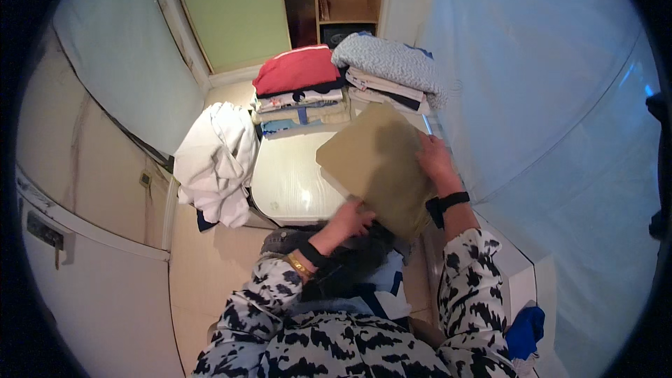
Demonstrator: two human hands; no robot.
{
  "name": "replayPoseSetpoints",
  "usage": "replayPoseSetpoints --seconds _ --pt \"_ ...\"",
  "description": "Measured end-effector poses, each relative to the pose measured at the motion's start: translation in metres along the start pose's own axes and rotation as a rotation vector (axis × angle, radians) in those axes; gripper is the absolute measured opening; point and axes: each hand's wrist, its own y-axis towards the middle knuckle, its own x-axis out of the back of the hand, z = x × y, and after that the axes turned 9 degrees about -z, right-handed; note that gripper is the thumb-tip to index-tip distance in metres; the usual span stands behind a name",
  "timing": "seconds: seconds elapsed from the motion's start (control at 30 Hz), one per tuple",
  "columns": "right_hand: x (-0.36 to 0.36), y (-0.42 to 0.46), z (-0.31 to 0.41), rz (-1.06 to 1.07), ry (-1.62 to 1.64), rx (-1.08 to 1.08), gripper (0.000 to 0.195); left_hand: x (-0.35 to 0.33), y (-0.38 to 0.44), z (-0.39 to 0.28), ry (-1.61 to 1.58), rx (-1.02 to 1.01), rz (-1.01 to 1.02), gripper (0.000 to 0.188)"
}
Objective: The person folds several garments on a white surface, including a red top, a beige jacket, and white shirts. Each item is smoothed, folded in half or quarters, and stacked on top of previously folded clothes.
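A folded khaki garment [378, 163] is tilted over the right part of a small white wood-grain table [294, 178]. My right hand [436, 160] grips its right edge, with the thumb side showing and some fingers hidden. At its lower left edge is my left hand [354, 220], fingers slightly curled and blurred; whether they pinch the cloth is unclear. Dark grey denim [294, 239] and other loose clothes lie below the left hand, close to my body. Behind the khaki piece stands a stack of folded clothes topped by a red garment [296, 71].
A second stack, topped by a grey-and-white fleecy textile [391, 60], stands at the back right. Crumpled white cloth [215, 163] hangs at the table's left. Translucent sheeting [525, 89] borders the right; a white door [94, 299] is at left. Blue cloth [525, 331] lies lower right.
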Motion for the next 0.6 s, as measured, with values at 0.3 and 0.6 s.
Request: replayPoseSetpoints --seconds 0.3,0.6 --pt "0.000 -0.146 0.069 0.279 -0.154 0.146 0.113 0.070 0.040 -0.018 1.096 -0.840 -0.200 0.104" --pt "-0.029 -0.154 0.057 0.063 -0.168 0.241 0.101 0.059 0.087 -0.008 1.013 -0.859 -0.119 0.098"
